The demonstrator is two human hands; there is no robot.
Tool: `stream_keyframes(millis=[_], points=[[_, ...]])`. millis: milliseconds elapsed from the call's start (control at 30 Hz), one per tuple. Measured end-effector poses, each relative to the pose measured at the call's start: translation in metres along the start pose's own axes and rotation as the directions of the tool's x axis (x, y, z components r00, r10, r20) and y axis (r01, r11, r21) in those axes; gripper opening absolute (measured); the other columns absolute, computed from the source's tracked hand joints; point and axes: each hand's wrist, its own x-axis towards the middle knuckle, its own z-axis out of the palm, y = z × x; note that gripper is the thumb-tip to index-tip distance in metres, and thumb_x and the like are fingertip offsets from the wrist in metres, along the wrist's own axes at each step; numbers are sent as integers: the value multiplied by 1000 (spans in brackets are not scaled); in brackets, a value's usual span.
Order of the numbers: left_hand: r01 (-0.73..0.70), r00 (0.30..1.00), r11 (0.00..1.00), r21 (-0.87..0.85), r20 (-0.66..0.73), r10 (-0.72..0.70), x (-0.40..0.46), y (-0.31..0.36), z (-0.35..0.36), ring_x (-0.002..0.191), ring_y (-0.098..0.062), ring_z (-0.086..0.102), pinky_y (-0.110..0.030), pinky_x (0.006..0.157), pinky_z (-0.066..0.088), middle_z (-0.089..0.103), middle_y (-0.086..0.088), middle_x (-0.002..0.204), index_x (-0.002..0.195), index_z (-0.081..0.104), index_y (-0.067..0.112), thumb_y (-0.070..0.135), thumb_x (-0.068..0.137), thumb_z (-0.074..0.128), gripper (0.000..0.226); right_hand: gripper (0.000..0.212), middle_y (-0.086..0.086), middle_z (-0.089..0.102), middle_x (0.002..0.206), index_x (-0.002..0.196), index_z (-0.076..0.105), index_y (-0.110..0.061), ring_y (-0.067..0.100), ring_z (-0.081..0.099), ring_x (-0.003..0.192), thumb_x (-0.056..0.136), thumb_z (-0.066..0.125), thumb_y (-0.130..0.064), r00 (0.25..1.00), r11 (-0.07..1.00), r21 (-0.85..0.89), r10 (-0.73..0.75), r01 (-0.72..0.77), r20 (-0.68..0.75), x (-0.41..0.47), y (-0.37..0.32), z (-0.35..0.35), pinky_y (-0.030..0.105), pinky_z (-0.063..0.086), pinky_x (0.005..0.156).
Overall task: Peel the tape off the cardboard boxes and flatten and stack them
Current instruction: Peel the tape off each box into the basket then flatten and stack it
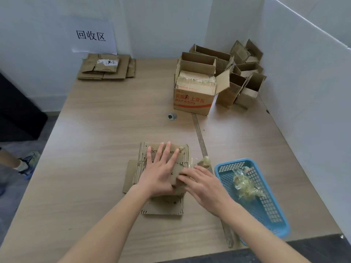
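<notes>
Flat and spread, the left hand [161, 173] has no grip on anything: its straight fingers press down on a flattened box [163, 149] of rough brown corrugated card, which lies at about 6 o'clock on the pale wood-grain surface [106, 118]. Beside it the right hand [203, 186] rests with nearly straight fingers on the same card at its right edge, fingertips touching the left hand; whether it pinches anything I cannot tell. A crumpled wad of yellowish tape [204, 161] sits just past those fingers. At 4 o'clock stands a blue plastic basket [228, 164] with latticed walls, holding a glossy tangle of clear peeled tape [245, 185]. At 1 o'clock an open carton printed in red [191, 101] stands among several smaller open boxes [245, 86]. At 11 o'clock a low stack of flattened card [106, 67] lies under a white paper sign [91, 36] on the wall.
</notes>
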Motion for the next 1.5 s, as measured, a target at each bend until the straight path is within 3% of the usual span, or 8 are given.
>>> stream_keyframes(millis=[333,600,733,833,1067,1233,1300,1500], points=[[10,996,1000,0,-84,-10,1,-3,7,156,-26,-18,-61,120,-14,-15,-7,170,162,-5,29,82,56,55,133,27,2,60,114,111,58,-18,24,54,109,93,68,-34,962,965,-239,-43,110,271,40,4,-16,34,35,93],[8,998,998,59,-66,-4,0,-4,7,156,-25,-19,-60,121,-14,-18,-5,169,162,-8,30,75,58,72,138,12,-4,57,106,96,64,-16,15,49,98,97,64,-28,916,980,-34,-173,198,363,14,33,-35,33,45,87],[14,998,997,78,-63,-10,-3,-1,8,155,-24,-20,-61,121,-13,-19,-3,169,161,-11,31,72,54,64,137,14,-3,58,99,89,62,-9,19,58,88,92,72,-18,972,945,231,219,-233,88,-26,84,-51,43,53,81],[14,996,997,81,-84,-7,-5,0,12,155,-24,-21,-61,121,-13,-20,-2,169,159,-14,32,74,53,61,137,9,0,62,101,96,67,-6,21,65,93,92,72,-12,817,785,462,544,-414,-193,-33,99,-48,31,56,88],[15,993,996,91,-116,-4,-1,-2,13,155,-21,-22,-60,122,-11,-19,0,169,160,-12,33,78,54,63,138,19,-1,64,113,110,71,-12,12,65,101,93,71,-4,823,754,547,535,-365,-188,-14,91,-30,25,55,86],[15,990,997,77,-140,-4,1,-4,15,156,-21,-18,-60,123,-8,-15,2,170,161,-9,34,80,50,63,140,29,-12,69,106,112,70,-21,3,69,91,86,81,-14,639,505,683,766,-528,-73,-55,110,-15,19,57,78],[17,989,997,78,-151,-5,1,-3,16,156,-21,-16,-60,123,-7,-14,1,170,161,-8,34,81,50,63,140,33,-5,70,106,116,71,-18,5,69,90,85,81,-15,595,463,615,803,-638,13,-83,116,-3,25,58,84],[22,987,997,79,-163,-9,1,-3,17,157,-21,-14,-59,124,-7,-10,1,171,161,-6,35,84,49,62,141,29,6,66,118,125,70,-4,25,64,99,96,64,-2,724,714,124,686,-689,68,-142,109,50,38,53,86]])
